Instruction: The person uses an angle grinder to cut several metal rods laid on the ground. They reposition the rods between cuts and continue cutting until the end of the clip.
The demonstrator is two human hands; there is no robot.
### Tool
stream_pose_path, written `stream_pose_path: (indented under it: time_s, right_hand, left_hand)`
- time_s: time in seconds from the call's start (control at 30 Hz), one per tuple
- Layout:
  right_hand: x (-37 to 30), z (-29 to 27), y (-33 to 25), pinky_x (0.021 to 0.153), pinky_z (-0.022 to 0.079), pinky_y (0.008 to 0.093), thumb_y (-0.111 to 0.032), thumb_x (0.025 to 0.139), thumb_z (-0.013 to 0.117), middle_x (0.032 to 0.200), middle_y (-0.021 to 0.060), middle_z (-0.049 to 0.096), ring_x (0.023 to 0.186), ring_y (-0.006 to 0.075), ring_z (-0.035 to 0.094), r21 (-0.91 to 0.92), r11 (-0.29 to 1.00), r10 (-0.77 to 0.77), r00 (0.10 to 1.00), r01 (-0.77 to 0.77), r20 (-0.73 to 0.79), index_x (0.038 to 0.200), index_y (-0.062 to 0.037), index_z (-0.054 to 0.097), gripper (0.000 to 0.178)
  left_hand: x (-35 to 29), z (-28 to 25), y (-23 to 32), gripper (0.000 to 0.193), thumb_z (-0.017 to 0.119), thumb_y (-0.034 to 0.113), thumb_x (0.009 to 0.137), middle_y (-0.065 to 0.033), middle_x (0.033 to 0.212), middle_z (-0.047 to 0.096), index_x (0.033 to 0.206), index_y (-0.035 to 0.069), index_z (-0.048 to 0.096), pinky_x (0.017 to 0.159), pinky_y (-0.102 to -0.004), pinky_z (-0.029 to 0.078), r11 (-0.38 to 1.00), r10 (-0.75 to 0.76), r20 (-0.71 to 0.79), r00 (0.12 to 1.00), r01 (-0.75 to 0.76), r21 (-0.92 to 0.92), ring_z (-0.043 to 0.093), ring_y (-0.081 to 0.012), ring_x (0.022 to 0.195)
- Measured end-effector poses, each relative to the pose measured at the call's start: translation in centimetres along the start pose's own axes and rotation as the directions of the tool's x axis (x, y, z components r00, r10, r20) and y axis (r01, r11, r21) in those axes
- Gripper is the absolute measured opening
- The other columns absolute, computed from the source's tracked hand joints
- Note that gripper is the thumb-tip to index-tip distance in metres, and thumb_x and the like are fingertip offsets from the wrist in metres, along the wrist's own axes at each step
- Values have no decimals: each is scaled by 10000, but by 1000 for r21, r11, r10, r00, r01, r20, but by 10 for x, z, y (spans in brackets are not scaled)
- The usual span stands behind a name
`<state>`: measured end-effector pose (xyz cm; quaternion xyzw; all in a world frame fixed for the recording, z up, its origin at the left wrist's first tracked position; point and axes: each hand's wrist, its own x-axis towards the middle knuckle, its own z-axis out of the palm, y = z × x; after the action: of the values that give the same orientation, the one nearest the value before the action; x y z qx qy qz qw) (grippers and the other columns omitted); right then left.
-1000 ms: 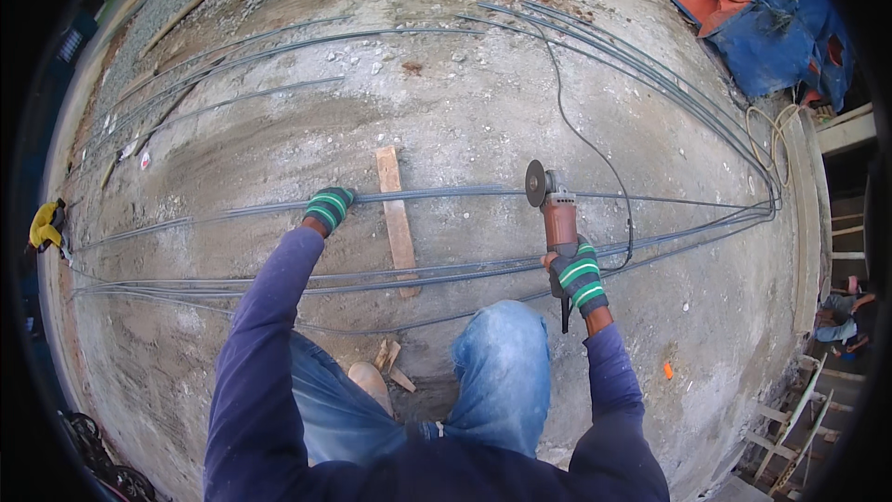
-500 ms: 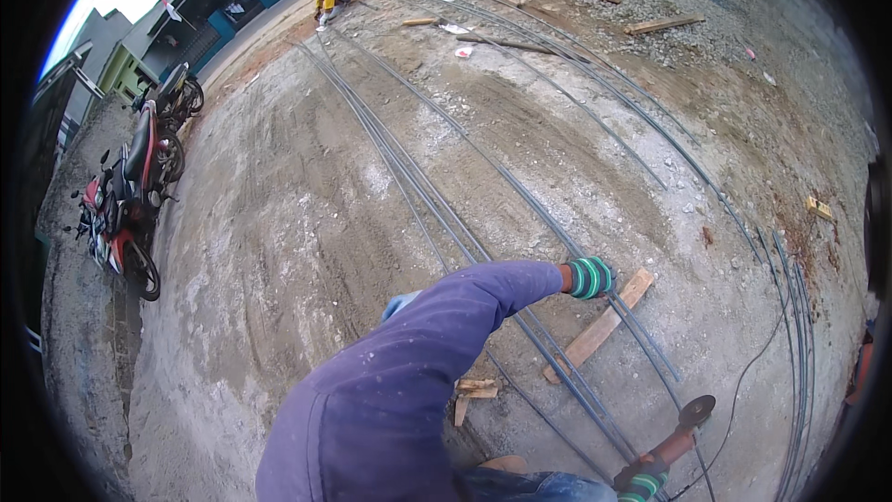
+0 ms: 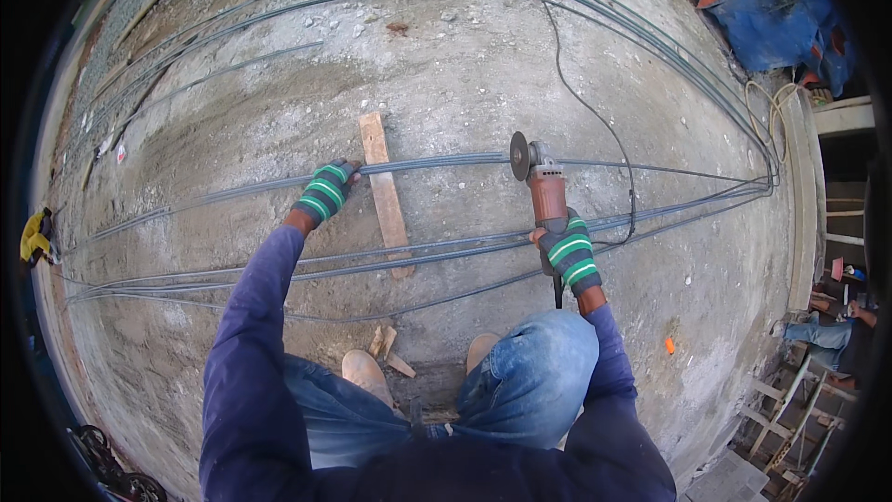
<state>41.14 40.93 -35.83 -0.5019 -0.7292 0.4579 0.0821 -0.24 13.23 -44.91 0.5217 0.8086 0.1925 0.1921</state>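
My left hand (image 3: 327, 191), in a grey glove with green stripes, is closed around a bundle of thin steel bars (image 3: 437, 163). The bundle lies across a wooden plank (image 3: 385, 195) just right of that hand. In my right hand (image 3: 569, 251), gloved alike, is an angle grinder (image 3: 548, 191) with a reddish-brown body. Its dark cutting disc (image 3: 520, 156) stands upright at the bars' right end, where a single bar runs on to the right. Whether disc and steel touch cannot be made out. More steel bars (image 3: 437, 253) pass beneath my forearms.
A black power cord (image 3: 606, 125) loops over the ground. Short wood scraps (image 3: 390, 350) lie near my shoes. Further bars (image 3: 641, 28) stretch across the far right, below a blue tarp (image 3: 762, 19). A person in yellow (image 3: 35, 237) crouches at the far left; another person (image 3: 827, 339) is at right.
The view has swung right and downward, bringing the whole grinder and both my arms into sight. My left hand still grips the bars near the plank, and my right still holds the grinder.
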Motion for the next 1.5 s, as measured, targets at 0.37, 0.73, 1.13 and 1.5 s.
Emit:
stream_pose_path:
  time_s: [0.37,0.73,1.13,1.5]
  right_hand:
    - [8,10,3,734,565,428,-188,709,873,874,142,728,781,293,706,-76,994,84,995,-81,47,1096,13,687,474]
    - [5,16,8,718,566,459,-256,711,863,869,167,726,760,325,698,-131,989,69,997,-65,29,1077,14,689,487]
    - [10,20,22,712,566,467,-281,707,870,869,182,725,762,328,699,-187,982,31,999,-26,25,1085,21,687,517]
    - [13,19,21,722,582,461,-263,738,836,877,190,739,768,337,725,-228,973,44,999,-38,19,1144,27,679,523]
  left_hand:
    - [3,13,-14,245,645,191,1041,-257,1044,708,1220,38,709,865,-545,548,999,38,-71,997,-38,11,692,-471,983]
    - [2,7,-8,257,651,185,1040,-239,1086,710,1252,54,714,906,-536,541,998,-49,-2,999,49,-36,690,-457,1029]
    - [2,4,-5,275,630,220,1058,-238,1109,709,1259,55,717,912,-541,541,999,-30,5,1000,30,-11,693,-451,1040]
    - [2,-2,-5,292,637,245,1052,-243,1091,723,1230,34,732,918,-534,541,998,-12,28,1000,13,-59,689,-459,1039]
